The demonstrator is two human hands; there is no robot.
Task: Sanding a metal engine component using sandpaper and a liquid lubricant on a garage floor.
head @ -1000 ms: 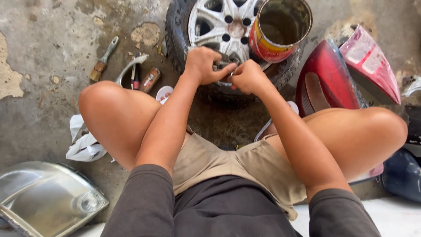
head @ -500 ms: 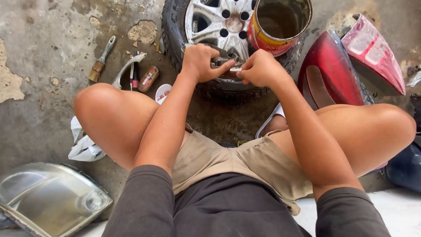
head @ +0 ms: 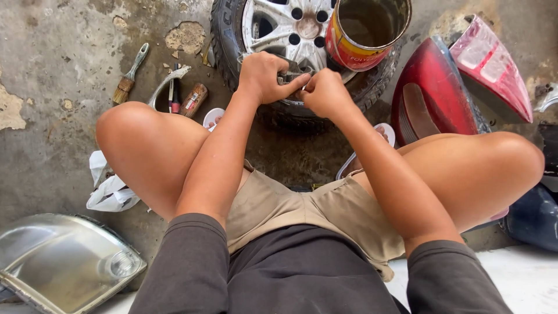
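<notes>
I squat over a car wheel [head: 279, 26] with a silver rim, lying flat on the concrete floor. My left hand [head: 264, 75] is shut on a small grey metal piece [head: 286, 75] above the tyre's near edge. My right hand [head: 324, 92] pinches the same piece from the right, fingers closed. What the piece is cannot be told; the fingers hide most of it. A red and yellow tin can [head: 366, 29] with dark liquid stands on the rim, just beyond my right hand.
A paintbrush [head: 129, 75], a curved metal handle [head: 165, 84] and small tools [head: 192, 100] lie left of the wheel. A headlamp [head: 61, 264] sits at lower left, by a white plastic bag [head: 107, 189]. Red tail lamps [head: 465, 81] lie at right.
The view has drifted, so the wheel and can sit higher in the picture. Both hands stay together on the small piece at the tyre's edge, fingers shifting slightly.
</notes>
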